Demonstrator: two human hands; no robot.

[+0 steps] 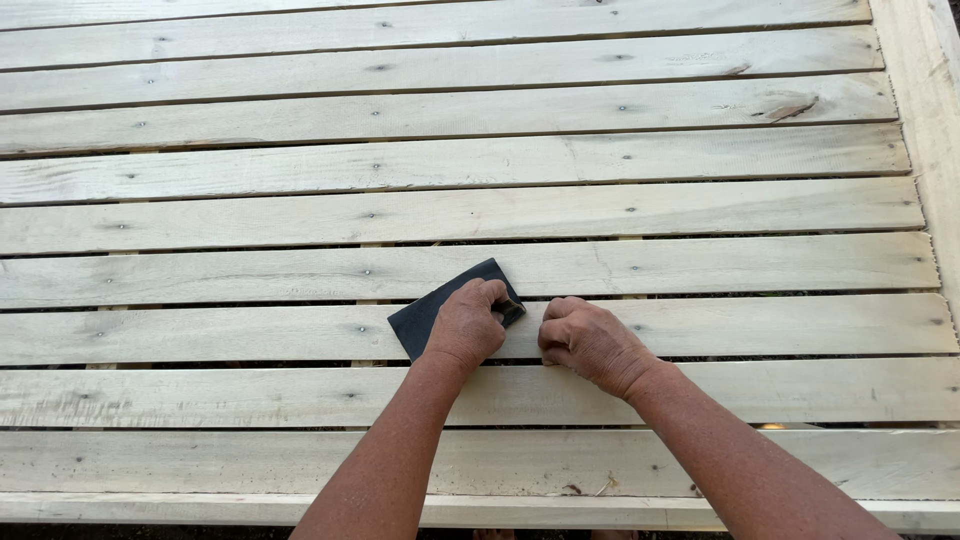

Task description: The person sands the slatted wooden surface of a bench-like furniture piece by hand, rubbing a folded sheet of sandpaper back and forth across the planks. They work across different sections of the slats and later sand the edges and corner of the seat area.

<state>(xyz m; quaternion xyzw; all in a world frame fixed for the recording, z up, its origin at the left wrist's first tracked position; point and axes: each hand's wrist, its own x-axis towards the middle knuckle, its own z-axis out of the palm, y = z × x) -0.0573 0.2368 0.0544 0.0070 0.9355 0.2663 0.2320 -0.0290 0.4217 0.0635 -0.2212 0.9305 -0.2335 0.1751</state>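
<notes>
Left hand [465, 328] lies palm-down, fingers curled over a dark sanding sheet [430, 312], pressing it flat; right hand [590, 343], at its 3 o'clock, is loosely fisted, holding nothing visible, knuckles on wood. Both rest mid-frame on a pale slatted plank surface [250, 215], nail heads showing, with a thicker frame board [925, 120] at 2 o'clock.

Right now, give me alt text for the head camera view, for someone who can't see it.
The left hand presses a dark sanding sheet flat on a slatted panel of pale wooden boards. The right hand rests curled on the same board just beside it. Nail heads dot the boards.
</notes>
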